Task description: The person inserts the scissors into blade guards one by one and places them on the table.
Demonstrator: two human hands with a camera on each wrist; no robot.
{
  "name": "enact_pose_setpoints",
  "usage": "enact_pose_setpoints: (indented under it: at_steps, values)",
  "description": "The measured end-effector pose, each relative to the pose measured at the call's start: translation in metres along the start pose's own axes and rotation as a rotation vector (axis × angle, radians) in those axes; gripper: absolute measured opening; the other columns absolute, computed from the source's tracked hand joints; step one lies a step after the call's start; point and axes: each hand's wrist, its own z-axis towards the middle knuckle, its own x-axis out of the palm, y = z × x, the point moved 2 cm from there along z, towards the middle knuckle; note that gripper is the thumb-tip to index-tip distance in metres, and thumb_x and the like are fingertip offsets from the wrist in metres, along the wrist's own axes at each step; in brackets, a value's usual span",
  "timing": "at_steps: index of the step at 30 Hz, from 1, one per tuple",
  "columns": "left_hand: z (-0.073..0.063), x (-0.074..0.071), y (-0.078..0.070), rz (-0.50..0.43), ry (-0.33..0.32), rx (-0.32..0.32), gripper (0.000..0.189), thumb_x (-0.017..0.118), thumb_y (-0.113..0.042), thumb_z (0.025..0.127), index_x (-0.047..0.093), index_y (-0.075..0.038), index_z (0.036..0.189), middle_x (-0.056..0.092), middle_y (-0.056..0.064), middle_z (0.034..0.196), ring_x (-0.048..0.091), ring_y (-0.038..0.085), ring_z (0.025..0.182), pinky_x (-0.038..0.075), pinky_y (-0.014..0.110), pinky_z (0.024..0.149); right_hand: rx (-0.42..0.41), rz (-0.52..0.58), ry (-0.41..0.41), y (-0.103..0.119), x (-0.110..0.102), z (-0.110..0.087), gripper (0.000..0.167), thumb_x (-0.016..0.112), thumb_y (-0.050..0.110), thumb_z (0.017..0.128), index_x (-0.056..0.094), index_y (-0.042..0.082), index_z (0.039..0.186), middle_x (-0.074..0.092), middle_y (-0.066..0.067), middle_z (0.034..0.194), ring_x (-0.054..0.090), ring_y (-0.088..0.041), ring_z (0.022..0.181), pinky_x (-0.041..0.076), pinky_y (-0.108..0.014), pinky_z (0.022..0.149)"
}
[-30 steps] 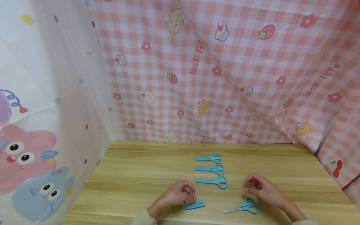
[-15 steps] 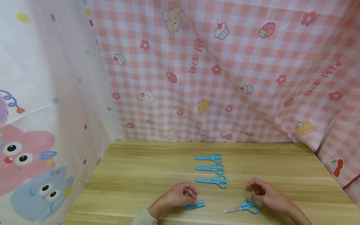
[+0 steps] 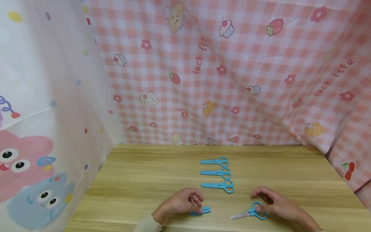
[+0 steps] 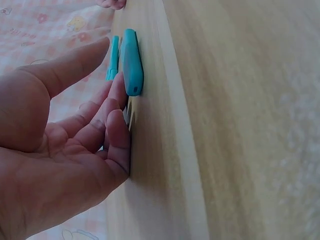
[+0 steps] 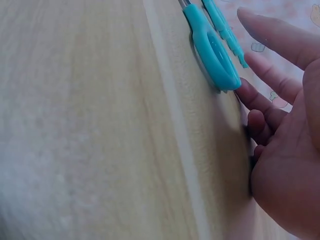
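Note:
A blue blade cover (image 3: 206, 210) lies on the table at the front, and my left hand (image 3: 181, 201) is right at it. In the left wrist view the thumb stands off the cover (image 4: 133, 62), while the loosely bent fingers lie beside it on the tabletop. To the right lie uncovered scissors (image 3: 251, 211), metal blades pointing left. My right hand (image 3: 279, 203) is at their handle loops; the right wrist view has its thumb raised and its fingers on the table just beyond the handle (image 5: 212, 52). Neither hand grips anything.
Behind the hands, three blue scissors with covered blades lie in a column: near (image 3: 217, 186), middle (image 3: 215, 173) and far (image 3: 214, 161). The wooden table (image 3: 139, 174) ends at a pink checked cloth (image 3: 185, 87); a white printed cloth (image 3: 66, 119) hangs at left.
My right hand has come down and toward the handle loops of the uncovered scissors. The left hand has lowered slightly over the blade cover. Cover and scissors lie as before.

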Motion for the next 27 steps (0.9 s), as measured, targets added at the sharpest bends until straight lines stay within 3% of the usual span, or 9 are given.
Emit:
enact_pose_setpoints:
  at_steps: [4,8,18,27]
  values:
    - [-0.0002,-0.0012,-0.0007,0.002,0.003,0.009,0.028,0.081,0.0,0.079,0.065,-0.007,0.101,0.068,0.004,0.089,0.057,0.014,0.079,0.045,0.021,0.068,0.023,0.017,0.005,-0.0002,0.0008,-0.0009,0.037,0.068,0.01,0.091,0.054,-0.002,0.123,0.051,-0.023,0.123,0.047,-0.013,0.102,0.038,-0.02,0.084]
    - [-0.0002,-0.0014,-0.0008,0.011,0.003,0.013,0.028,0.081,0.001,0.078,0.065,-0.007,0.1,0.069,0.004,0.089,0.057,0.014,0.079,0.045,0.02,0.068,0.041,-0.04,-0.027,0.0003,0.0029,-0.002,0.039,0.074,0.015,0.088,0.056,0.004,0.121,0.051,-0.019,0.125,0.046,-0.01,0.105,0.036,-0.016,0.088]
    - [0.0,0.0003,-0.0016,0.025,0.0,0.002,0.03,0.082,0.001,0.076,0.065,-0.008,0.099,0.069,0.003,0.088,0.056,0.012,0.078,0.045,0.02,0.069,0.062,-0.168,-0.087,0.0024,0.0066,-0.0055,0.041,0.08,0.026,0.082,0.061,0.017,0.117,0.051,-0.009,0.126,0.04,-0.005,0.108,0.034,-0.016,0.092]
    - [-0.0004,0.0007,-0.0005,0.021,-0.006,0.004,0.032,0.083,0.003,0.075,0.065,-0.008,0.099,0.068,0.004,0.086,0.054,0.013,0.077,0.043,0.02,0.067,0.044,-0.236,-0.095,0.0046,0.0075,-0.0054,0.042,0.081,0.031,0.081,0.061,0.02,0.116,0.053,-0.005,0.125,0.04,-0.004,0.107,0.036,-0.017,0.092]
